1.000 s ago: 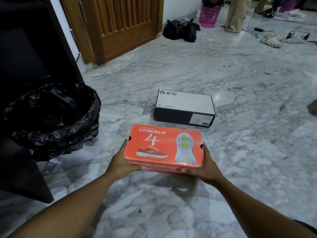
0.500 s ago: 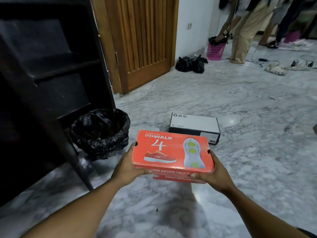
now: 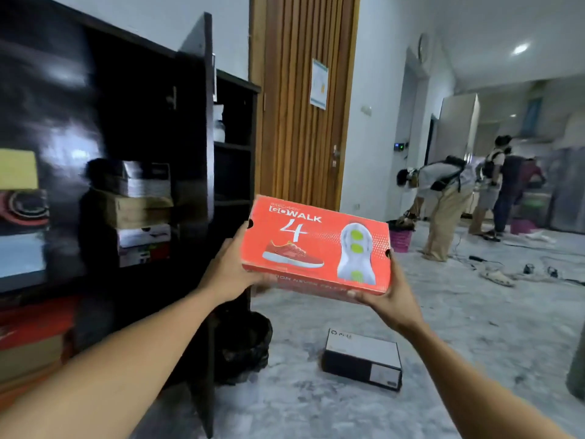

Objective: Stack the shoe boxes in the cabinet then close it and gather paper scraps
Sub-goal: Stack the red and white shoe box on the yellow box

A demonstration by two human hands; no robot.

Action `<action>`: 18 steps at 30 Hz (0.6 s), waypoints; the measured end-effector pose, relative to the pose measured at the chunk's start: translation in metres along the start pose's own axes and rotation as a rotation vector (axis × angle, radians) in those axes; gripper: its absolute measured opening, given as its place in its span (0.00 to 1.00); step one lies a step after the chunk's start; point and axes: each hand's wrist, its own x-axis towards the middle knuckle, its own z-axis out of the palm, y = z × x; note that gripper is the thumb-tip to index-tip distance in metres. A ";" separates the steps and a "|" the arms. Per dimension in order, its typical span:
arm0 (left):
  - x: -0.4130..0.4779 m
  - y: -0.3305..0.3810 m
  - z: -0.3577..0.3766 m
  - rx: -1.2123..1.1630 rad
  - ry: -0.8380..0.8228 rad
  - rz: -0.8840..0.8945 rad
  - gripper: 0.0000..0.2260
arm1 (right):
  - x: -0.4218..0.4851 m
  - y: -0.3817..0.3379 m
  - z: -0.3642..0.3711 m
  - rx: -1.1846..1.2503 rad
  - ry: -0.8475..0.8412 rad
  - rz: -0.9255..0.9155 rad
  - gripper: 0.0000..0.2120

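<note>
While the orange box (image 3: 316, 248) is up by the cabinet (image 3: 196, 137), left hand (image 3: 228, 270) and right hand (image 3: 391, 291) grip its ends. Fingers underneath are hidden.

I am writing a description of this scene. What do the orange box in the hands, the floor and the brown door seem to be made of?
Orange box: printed cardboard, slight sheen; folded edges, finger holes at the ends.
Floor: polished marble or marble-look tile; grey veins on white.
Brown door: wood or veneer, probably varnished; vertical slats.
</note>
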 end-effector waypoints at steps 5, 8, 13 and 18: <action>-0.024 0.067 -0.097 0.143 0.211 0.036 0.61 | 0.020 -0.087 0.019 0.048 0.079 -0.181 0.57; -0.049 0.093 -0.154 0.229 0.334 0.074 0.60 | 0.031 -0.125 0.053 0.103 0.094 -0.275 0.60; -0.088 0.105 -0.257 0.384 0.469 0.013 0.60 | 0.049 -0.193 0.133 0.276 0.007 -0.360 0.58; -0.111 0.077 -0.339 0.477 0.593 -0.089 0.59 | 0.073 -0.241 0.232 0.403 -0.123 -0.392 0.52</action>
